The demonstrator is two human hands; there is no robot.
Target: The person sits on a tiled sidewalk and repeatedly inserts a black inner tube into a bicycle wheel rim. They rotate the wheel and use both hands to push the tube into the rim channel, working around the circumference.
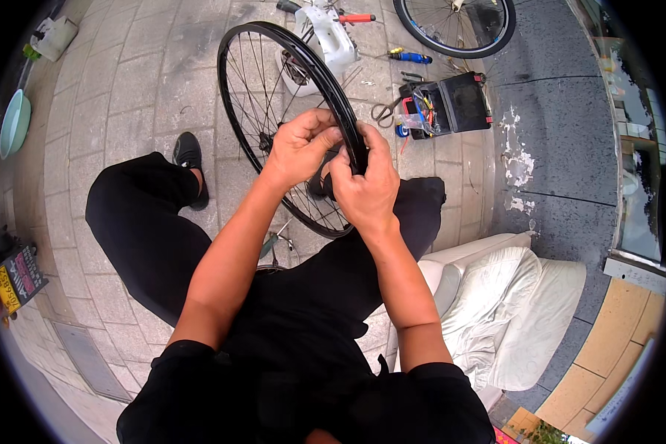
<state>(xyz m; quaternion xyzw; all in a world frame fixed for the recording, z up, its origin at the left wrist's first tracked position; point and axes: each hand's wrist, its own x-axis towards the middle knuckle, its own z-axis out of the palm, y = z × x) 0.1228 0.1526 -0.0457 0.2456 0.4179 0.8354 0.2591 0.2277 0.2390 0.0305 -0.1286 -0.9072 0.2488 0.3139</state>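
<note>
A black spoked bicycle wheel [320, 74] stands tilted in front of me between my legs, with no tyre visible on its rim. My left hand [302, 146] is closed at the inner side of the rim, thumb against the fingers; any small part between the fingertips is hidden. Around the same stretch of rim, my right hand [368, 174] is wrapped, with its thumb on the near side and its fingers over the outer side. The hub [263, 140] shows left of my left hand, and thin spokes run from it to the rim.
Beyond the wheel stands a cut white plastic container [337, 46] with an orange-handled tool [357, 18]. An open black toolbox [466, 103], scissors [382, 114] and a blue screwdriver [411, 57] lie on the paving. Another wheel [488, 50] is at the far right. A cushioned seat [488, 311] is beside me.
</note>
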